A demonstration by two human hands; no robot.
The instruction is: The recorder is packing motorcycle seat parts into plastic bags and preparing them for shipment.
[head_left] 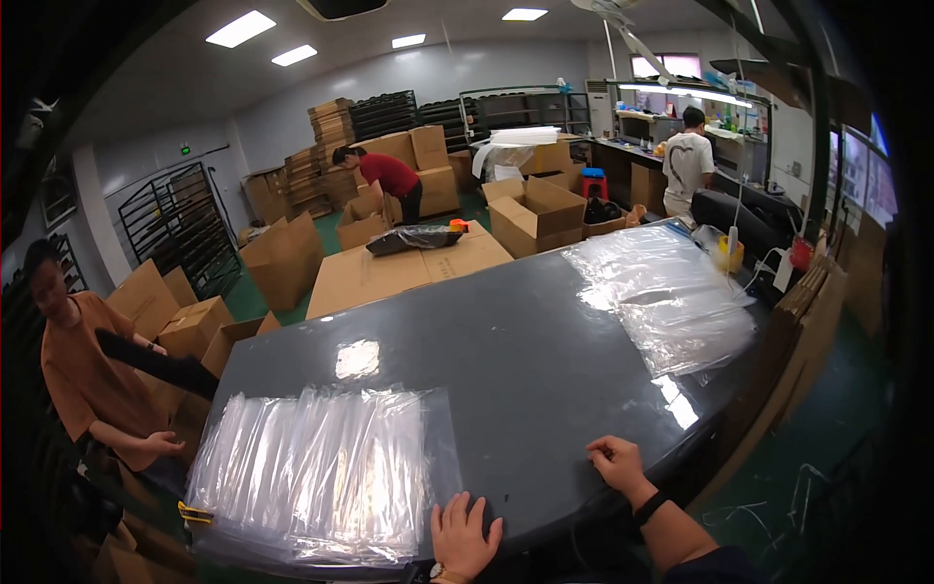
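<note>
My left hand lies open at the near edge of the dark grey table, fingers spread. Its fingertips rest beside the right edge of a layered spread of clear plastic bags, and I cannot tell whether they touch the film. Over the bare tabletop to the right, my right hand is loosely closed, its fingers curled in and nothing visible in them. A second pile of clear plastic bags covers the table's far right end. By the left corner sits a yellow and black utility knife.
A person in an orange shirt at the left holds a long black item. Past the table are a large flat carton with a black wrapped bundle, open boxes and two more people. Cardboard sheets lean along the right side.
</note>
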